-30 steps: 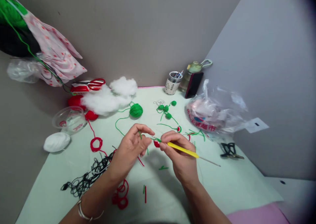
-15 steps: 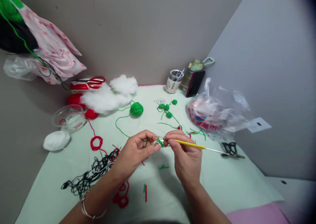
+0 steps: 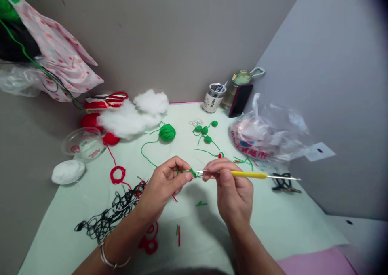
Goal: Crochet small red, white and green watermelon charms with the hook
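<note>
Between the thumb and fingers of my left hand (image 3: 168, 182) is a small crochet piece (image 3: 193, 173) in green, with a little red and white at its lower edge. My right hand (image 3: 233, 190) grips a crochet hook (image 3: 247, 174) by its yellow handle. The hook's metal tip points left and lies close to the piece; whether it sits in a loop is too small to tell. Green yarn runs from behind my left hand to a green yarn ball (image 3: 167, 133). My fingers partly cover the piece.
Black yarn (image 3: 110, 214) lies tangled left of my left forearm. White stuffing (image 3: 127, 119), a clear plastic bowl (image 3: 81, 143) and red scissors (image 3: 117, 98) are at the back left. Small green balls (image 3: 205, 130), a pen can (image 3: 214, 98) and a plastic bag (image 3: 266, 133) stand beyond my right hand.
My right hand and the hook have shifted right, and the hook tip has drawn back from over the piece. My left hand still pinches the piece in about the same place.
</note>
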A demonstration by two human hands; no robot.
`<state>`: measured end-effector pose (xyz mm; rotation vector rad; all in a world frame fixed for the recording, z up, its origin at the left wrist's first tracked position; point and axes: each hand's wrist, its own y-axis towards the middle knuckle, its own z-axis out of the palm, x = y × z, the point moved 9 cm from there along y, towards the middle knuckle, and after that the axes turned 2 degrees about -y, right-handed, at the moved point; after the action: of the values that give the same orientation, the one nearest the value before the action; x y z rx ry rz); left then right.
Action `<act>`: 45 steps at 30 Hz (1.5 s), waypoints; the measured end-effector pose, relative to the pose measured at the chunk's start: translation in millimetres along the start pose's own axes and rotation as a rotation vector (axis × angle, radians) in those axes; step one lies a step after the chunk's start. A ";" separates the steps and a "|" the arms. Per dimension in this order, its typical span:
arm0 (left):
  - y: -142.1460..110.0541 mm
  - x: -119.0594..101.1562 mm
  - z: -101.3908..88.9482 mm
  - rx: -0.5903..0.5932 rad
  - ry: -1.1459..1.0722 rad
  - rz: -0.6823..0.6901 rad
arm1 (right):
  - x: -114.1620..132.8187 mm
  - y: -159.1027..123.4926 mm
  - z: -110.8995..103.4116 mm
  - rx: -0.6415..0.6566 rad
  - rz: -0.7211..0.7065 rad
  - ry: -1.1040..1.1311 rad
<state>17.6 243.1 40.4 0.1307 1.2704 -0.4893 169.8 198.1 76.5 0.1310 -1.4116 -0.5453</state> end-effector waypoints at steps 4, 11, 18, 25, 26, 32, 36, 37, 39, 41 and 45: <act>0.6 -0.8 0.7 0.000 -0.013 0.009 | 6.3 -1.4 6.0 0.056 -0.051 -0.095; 0.2 -1.2 1.9 0.006 -0.017 0.017 | 13.5 -0.1 9.2 0.070 -0.092 -0.194; -0.3 -1.5 1.5 0.014 -0.019 0.022 | 14.1 0.5 9.9 0.067 -0.101 -0.201; -1.0 0.5 -0.9 0.008 -0.016 0.017 | 18.9 -0.4 11.9 0.094 -0.140 -0.269; -1.3 0.6 -1.9 0.002 -0.008 0.024 | 20.1 -1.4 12.4 0.098 -0.152 -0.289; -0.7 0.2 -4.6 -0.038 0.006 0.042 | 32.7 -11.4 19.5 0.127 -0.333 -0.457; -0.1 1.7 -0.9 -0.046 -0.088 -0.011 | 34.5 -13.3 21.2 0.124 -0.379 -0.478; -0.3 2.2 0.1 -0.047 -0.112 -0.026 | 32.9 -12.3 20.3 0.116 -0.359 -0.471; -0.9 3.5 1.9 -0.044 -0.153 -0.052 | 29.3 -10.1 17.7 0.097 -0.306 -0.445; -1.3 4.8 3.0 -0.036 -0.173 -0.066 | 27.3 -8.2 15.5 0.079 -0.268 -0.413; -0.9 6.5 2.7 -0.016 -0.138 -0.059 | 24.7 -5.1 12.3 0.056 -0.217 -0.330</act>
<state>21.0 239.5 35.2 0.0452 1.1456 -0.5301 158.1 185.8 98.7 0.2498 -1.7463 -0.7306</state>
